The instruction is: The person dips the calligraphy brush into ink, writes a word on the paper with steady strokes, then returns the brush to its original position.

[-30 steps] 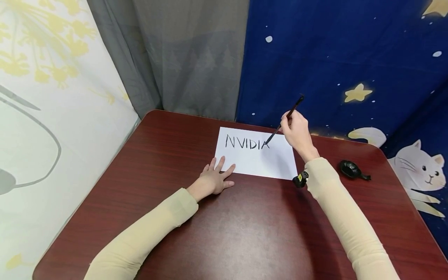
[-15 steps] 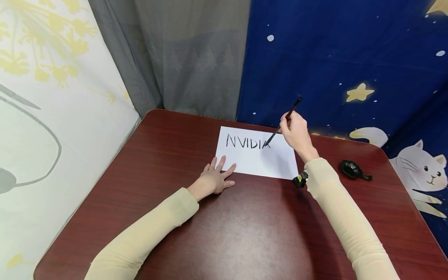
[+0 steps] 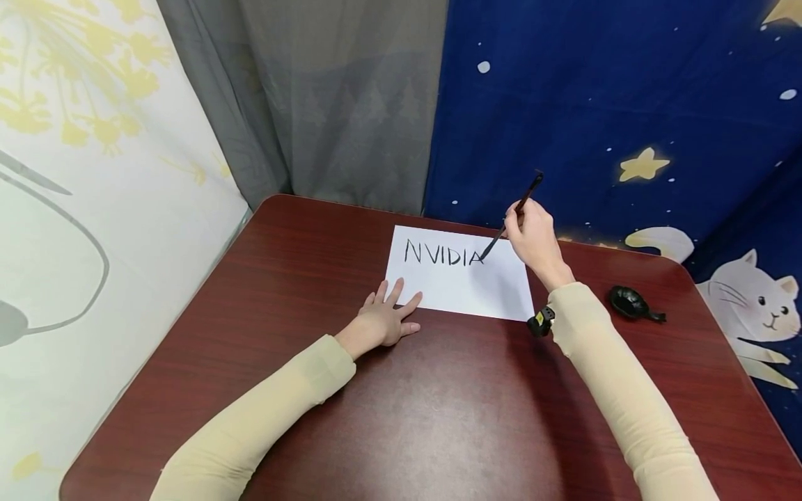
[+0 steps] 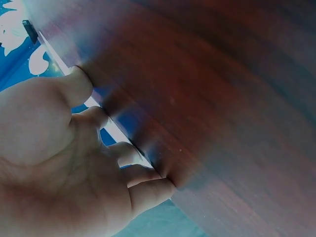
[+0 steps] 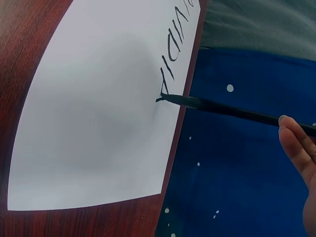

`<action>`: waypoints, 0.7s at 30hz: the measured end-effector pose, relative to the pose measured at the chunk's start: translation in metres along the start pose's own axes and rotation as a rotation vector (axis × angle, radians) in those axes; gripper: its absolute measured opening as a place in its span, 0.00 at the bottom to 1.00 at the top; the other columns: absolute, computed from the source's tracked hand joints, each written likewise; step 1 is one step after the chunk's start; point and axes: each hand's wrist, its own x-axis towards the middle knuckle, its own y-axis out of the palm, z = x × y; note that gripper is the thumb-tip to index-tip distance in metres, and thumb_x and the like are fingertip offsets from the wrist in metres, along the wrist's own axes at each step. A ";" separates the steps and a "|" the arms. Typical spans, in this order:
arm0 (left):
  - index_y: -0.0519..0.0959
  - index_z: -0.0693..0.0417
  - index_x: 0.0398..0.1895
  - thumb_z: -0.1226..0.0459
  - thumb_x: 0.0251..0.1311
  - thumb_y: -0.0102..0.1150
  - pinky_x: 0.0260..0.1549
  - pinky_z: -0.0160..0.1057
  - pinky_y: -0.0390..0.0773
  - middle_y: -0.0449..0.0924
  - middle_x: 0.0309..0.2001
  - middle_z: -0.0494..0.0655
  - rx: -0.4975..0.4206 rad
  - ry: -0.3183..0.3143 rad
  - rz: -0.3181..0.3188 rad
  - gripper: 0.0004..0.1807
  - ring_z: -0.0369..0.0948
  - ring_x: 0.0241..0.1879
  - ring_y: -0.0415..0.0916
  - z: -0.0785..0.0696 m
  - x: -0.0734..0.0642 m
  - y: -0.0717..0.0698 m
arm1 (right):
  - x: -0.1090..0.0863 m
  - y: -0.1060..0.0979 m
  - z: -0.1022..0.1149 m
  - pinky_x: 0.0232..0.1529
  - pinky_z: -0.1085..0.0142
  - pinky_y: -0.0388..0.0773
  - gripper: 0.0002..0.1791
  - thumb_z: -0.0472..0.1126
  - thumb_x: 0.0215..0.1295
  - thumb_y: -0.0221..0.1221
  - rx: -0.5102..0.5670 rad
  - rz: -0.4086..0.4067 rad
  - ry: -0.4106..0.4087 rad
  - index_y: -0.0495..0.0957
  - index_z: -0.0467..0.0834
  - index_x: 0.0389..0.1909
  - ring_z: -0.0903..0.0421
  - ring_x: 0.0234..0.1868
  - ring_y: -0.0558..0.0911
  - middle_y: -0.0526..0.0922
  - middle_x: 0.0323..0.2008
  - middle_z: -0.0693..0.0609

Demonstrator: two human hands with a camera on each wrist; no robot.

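Note:
A white sheet of paper (image 3: 464, 292) lies near the far edge of the table, with the black letters "NVIDIA" (image 3: 441, 253) painted across its upper part. My right hand (image 3: 532, 233) pinches a dark-handled writing brush (image 3: 523, 198), held at a slant. In the right wrist view the black tip of the brush (image 5: 180, 100) is at the foot of the last letter, and the fingers (image 5: 296, 143) hold the handle well up from it. My left hand (image 3: 383, 321) rests with spread fingers over the paper's lower left corner; the left wrist view shows its palm (image 4: 74, 163).
A small black dish with a stubby handle (image 3: 628, 303) stands on the dark red wooden table (image 3: 426, 417), right of my right forearm. A black wrist camera (image 3: 541, 322) hangs under the right sleeve. Grey and blue curtains (image 3: 532, 104) are behind the far edge.
The brush tip has shifted slightly right, from the middle of the last A to its right foot, and the right hand has moved a little with it. My left hand stays put.

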 end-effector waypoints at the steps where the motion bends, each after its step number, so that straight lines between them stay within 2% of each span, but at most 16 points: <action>1: 0.41 0.32 0.83 0.41 0.77 0.35 0.76 0.50 0.43 0.27 0.82 0.49 -0.003 0.000 0.001 0.36 0.53 0.79 0.27 0.000 0.001 0.000 | 0.000 0.000 0.000 0.28 0.72 0.74 0.13 0.39 0.77 0.46 -0.002 -0.002 -0.001 0.75 0.34 0.43 0.50 0.30 0.84 0.79 0.37 0.42; 10: 0.35 0.28 0.82 0.39 0.77 0.31 0.76 0.50 0.39 0.20 0.81 0.46 0.019 -0.011 0.025 0.36 0.52 0.79 0.22 0.006 0.017 0.009 | -0.001 -0.002 -0.002 0.28 0.71 0.75 0.12 0.38 0.77 0.46 -0.009 -0.006 -0.005 0.75 0.34 0.42 0.50 0.30 0.83 0.79 0.38 0.41; 18: 0.41 0.31 0.83 0.41 0.77 0.35 0.76 0.50 0.43 0.26 0.82 0.49 0.007 -0.003 0.002 0.36 0.53 0.79 0.27 0.001 0.004 0.001 | -0.003 -0.004 -0.003 0.27 0.73 0.73 0.13 0.38 0.77 0.46 -0.009 -0.015 -0.015 0.75 0.34 0.43 0.50 0.29 0.83 0.79 0.37 0.41; 21: 0.41 0.32 0.83 0.41 0.77 0.35 0.76 0.50 0.43 0.27 0.82 0.49 -0.001 -0.001 0.000 0.36 0.53 0.79 0.27 0.001 0.005 0.002 | -0.003 -0.004 -0.003 0.26 0.73 0.73 0.13 0.38 0.77 0.46 -0.011 -0.021 -0.018 0.75 0.34 0.43 0.51 0.28 0.83 0.79 0.37 0.41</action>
